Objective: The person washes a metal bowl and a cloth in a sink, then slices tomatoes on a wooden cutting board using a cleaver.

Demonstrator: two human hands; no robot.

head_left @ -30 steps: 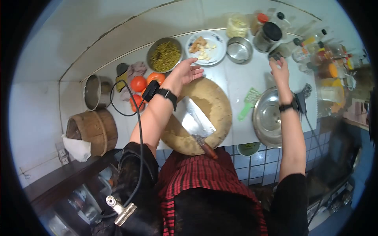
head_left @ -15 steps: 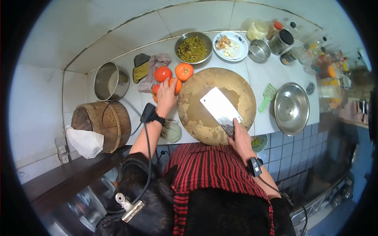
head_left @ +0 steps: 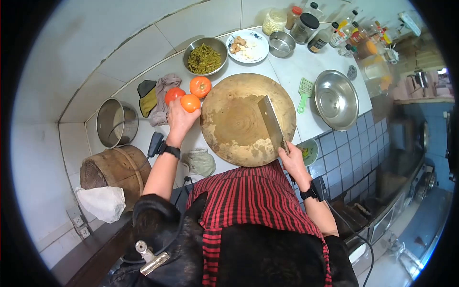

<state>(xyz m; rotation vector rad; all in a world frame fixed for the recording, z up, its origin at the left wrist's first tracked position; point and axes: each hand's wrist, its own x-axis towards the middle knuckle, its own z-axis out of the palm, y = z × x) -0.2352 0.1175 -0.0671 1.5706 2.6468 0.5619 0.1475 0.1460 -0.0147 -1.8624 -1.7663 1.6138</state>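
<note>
My left hand (head_left: 180,118) is closed round an orange-red tomato (head_left: 190,103) just left of the round wooden chopping board (head_left: 234,119). Two more tomatoes show beside it: a red one (head_left: 174,94) behind my fingers and an orange one (head_left: 200,86) further back by the board's edge. In my right hand (head_left: 293,161) is the handle of a cleaver (head_left: 272,122). Its blade stands turned nearly on edge over the right part of the board; whether it touches the wood I cannot tell.
Behind the board are a steel bowl of chopped greens (head_left: 222,46) and a plate (head_left: 248,57) with ginger and garlic. A green grater (head_left: 305,92) and a steel basin (head_left: 336,100) lie right. Bottles line the back right. Cloths and a pot (head_left: 117,123) are left.
My left hand has gripped a tomato and drawn it slightly toward the board. The cleaver has gone from lying broad side up to standing nearly on edge. The camera view has shifted.
</note>
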